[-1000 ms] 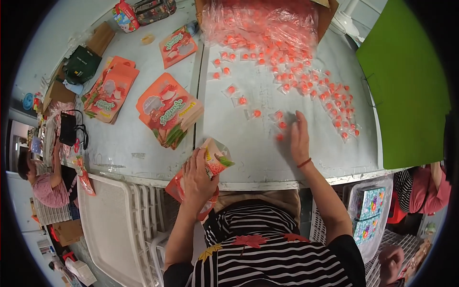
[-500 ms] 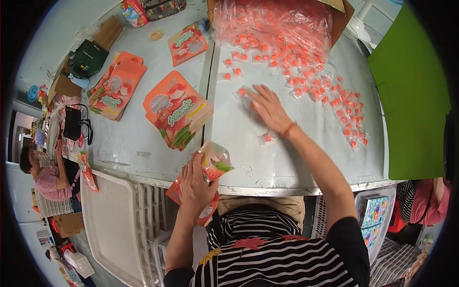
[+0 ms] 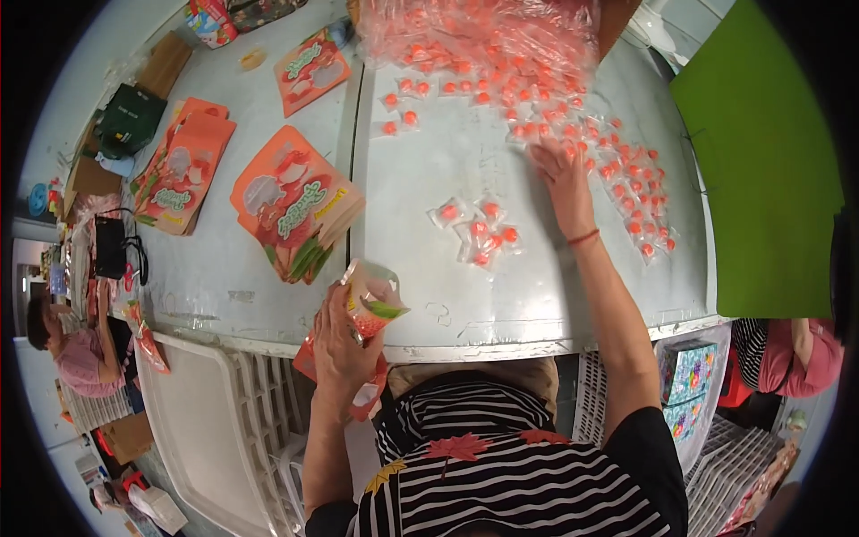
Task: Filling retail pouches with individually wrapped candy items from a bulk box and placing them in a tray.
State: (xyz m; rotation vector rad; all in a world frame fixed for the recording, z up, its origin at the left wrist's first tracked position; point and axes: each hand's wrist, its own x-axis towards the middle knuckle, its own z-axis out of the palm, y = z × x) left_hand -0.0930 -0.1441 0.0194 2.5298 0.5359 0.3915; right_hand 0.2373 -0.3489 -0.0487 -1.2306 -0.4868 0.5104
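Observation:
My left hand (image 3: 344, 345) is wrapped round an orange printed pouch (image 3: 374, 291) at the table's front edge. The pouch's mouth is spread, and part of it is hidden behind my fingers. My right hand (image 3: 565, 183) reaches across the table with its fingers stretched out. Its fingertips are at the near side of a spread of individually wrapped red candies (image 3: 633, 204). Between my two hands lies a small cluster of the same wrapped candies (image 3: 480, 235), apart from the larger spread.
A clear bag of candies (image 3: 483, 31) spills from a cardboard box (image 3: 617, 22) at the back. Stacked flat pouches (image 3: 295, 210) and another stack (image 3: 183, 174) lie left. A green board (image 3: 761, 161) stands right. White plastic crates (image 3: 201, 430) are below the table; other people sit at both sides.
My right hand has moved right and farther back, from the middle of the table to the candy spread. Several candies now sit clustered near the middle. My left hand still holds the pouch.

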